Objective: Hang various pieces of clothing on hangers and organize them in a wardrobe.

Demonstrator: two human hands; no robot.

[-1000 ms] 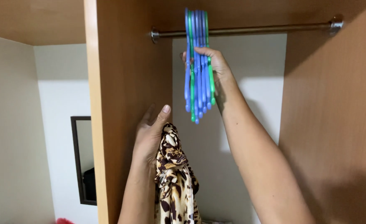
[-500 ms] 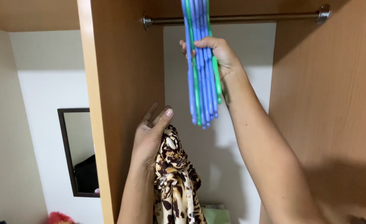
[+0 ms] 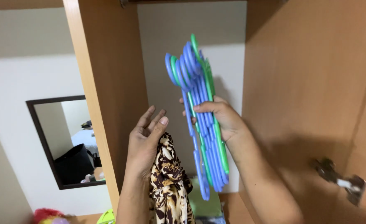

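My right hand (image 3: 220,120) grips a bunch of blue and green plastic hangers (image 3: 201,124) inside a wooden wardrobe, hooks pointing up, clear of the rail. My left hand (image 3: 145,141) is raised beside them with its fingers spread. A leopard-print cloth (image 3: 168,182) hangs over my left wrist and forearm, not pinched by the fingers. The two hands are a short gap apart.
The wardrobe's left side panel (image 3: 104,91) stands next to my left hand and its right wall (image 3: 307,83) carries a metal hinge (image 3: 340,180). A dark-framed mirror (image 3: 67,141) hangs on the white wall at left. Folded green items (image 3: 208,203) lie at the wardrobe's bottom.
My right hand has lifted the bunch of hangers off the rail and brought it down to chest height. The view has tilted down, so the rail is nearly out of frame.
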